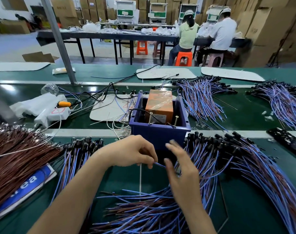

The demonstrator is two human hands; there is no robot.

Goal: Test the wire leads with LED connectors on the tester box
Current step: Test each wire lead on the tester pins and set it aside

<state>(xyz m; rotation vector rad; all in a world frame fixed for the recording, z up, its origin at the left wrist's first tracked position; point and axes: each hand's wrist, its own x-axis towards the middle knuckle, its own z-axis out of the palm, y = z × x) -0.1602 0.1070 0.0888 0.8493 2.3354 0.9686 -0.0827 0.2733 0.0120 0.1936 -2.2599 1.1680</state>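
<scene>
Right hand [181, 171] spread, left fingers [150, 160] pinching lead [159, 164]

An electronics assembly floor: green conveyor belt [245, 108] across mid-frame heaped with bundled wire leads [201, 98]; two capped workers [222, 33] on plastic stools [183, 58] at a long table [110, 37], upper right; stacked cardboard cartons [268, 31] lining the back wall.

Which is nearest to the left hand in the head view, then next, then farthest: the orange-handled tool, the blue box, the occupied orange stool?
From the left hand, pinching a wire lead:
1. blue box, just ahead.
2. orange-handled tool, back left on the belt.
3. occupied orange stool, far across the aisle.
</scene>
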